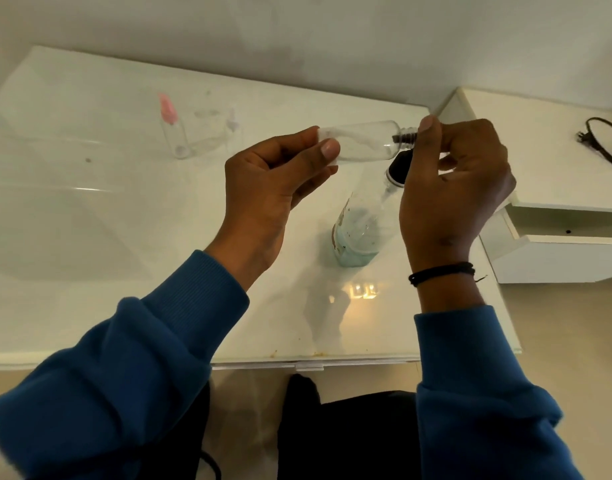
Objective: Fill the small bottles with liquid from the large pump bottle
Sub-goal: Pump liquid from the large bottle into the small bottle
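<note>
Small bottle [361, 143], clear and seemingly empty, was held on its side in the air above the worktop [90, 209], its threaded neck pointing toward the right hand [460, 181]. The left hand [273, 174] gripped its base end, fingers [330, 148] and thumb curled round it. The right hand's fingers were curled at the neck, thumb tip above the threads; whether they held a cap could not be determined, as the hand hid that part.

Large pump bottle [358, 233] stood on the worktop directly below the small bottle, with blue liquid in its lower part. Its dark pump head [399, 169] sat close under the small bottle's neck and was partly hidden by the right hand.

Two further small bottles stood beyond and to the left of the pump bottle, well apart from it: one with a pink top [173, 128], one with a pale top [228, 131].

Risks, as judged:
- The small bottle lay horizontal; filling it in that attitude would let liquid run back out of the neck.
- The right hand worked just above the pump head; a knock could tip the pump bottle.
- Both hands were engaged, so nothing steadied the pump bottle.
- A loosened cap, if present, could drop and roll off the worktop edge.
- The narrow neck invited misalignment with the nozzle and spillage on the glossy worktop.
</note>
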Demonstrator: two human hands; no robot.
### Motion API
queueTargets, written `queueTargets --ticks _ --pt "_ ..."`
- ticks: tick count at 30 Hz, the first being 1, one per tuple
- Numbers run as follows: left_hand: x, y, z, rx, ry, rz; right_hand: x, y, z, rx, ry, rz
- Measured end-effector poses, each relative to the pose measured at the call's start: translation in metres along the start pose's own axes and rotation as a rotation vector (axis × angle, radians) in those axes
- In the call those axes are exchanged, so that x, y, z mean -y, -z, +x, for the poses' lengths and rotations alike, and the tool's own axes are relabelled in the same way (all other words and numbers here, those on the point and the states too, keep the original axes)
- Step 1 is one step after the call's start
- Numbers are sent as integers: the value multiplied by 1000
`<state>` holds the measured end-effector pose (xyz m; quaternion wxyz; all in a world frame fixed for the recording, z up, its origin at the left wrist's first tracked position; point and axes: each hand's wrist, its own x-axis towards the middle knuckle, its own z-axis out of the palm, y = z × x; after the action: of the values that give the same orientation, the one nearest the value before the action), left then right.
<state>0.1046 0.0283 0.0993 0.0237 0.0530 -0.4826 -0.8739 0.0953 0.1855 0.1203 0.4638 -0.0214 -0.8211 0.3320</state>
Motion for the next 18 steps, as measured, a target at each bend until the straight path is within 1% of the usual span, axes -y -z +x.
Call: queueTargets --ticks 8,15,18 --pt "0 0 0 3 -2 -6 -1 -5 -1 -68 19 13" --pt "0 0 0 18 1 -5 3 -1 6 -72 17 -26" --pt "0 1 1 6 -6 6 1 -5 -1 -61 20 1"
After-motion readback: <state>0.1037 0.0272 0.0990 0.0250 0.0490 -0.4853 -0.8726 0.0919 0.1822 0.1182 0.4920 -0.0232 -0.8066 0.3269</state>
